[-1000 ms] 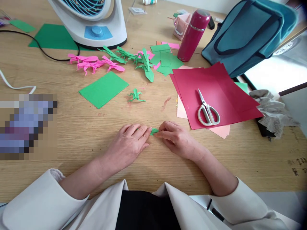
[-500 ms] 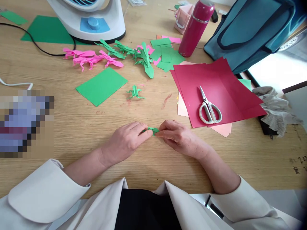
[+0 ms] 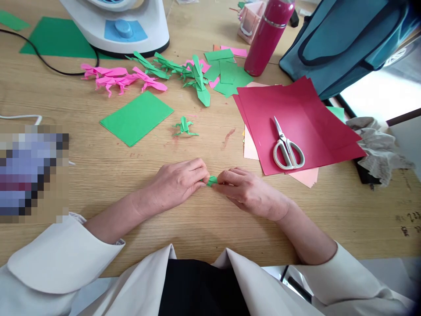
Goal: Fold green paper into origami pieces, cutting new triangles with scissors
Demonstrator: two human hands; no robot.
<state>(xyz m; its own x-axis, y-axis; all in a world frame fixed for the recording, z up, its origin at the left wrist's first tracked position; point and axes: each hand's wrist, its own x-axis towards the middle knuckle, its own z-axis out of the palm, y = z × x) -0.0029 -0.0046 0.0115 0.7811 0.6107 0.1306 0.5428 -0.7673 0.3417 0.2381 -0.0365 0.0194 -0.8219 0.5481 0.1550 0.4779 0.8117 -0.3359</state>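
At the far left of the wooden table (image 3: 108, 175), a blocky blur covers a device (image 3: 31, 175), cut off by the edge, so its details cannot be read. Beyond it, a dark green sheet (image 3: 55, 37) runs partly under a white fan (image 3: 148, 37), whose top is out of view. Pink folded figures (image 3: 110, 82) overlap in front of the fan, hard to count, and a flat green paper (image 3: 136, 118) lies nearer

The left hand (image 3: 179, 179) has its fingertips closed on the left end of a small folded green paper (image 3: 213, 180); the curled fingers hide that end. Beyond, a small green figure (image 3: 184, 126) stands alone, and green folded figures (image 3: 200, 81) tangle farther off. The folded paper is at the near middle, between both hands, only a sliver showing. The right hand (image 3: 248, 191) pinches its right end, covering it

Farther right, a magenta bottle (image 3: 268, 39) loses its top to the edge. Scissors (image 3: 283, 139) rest on red sheets (image 3: 312, 118), which mostly hide pale pink paper (image 3: 305, 175). A teal bag (image 3: 345, 39) is cropped above
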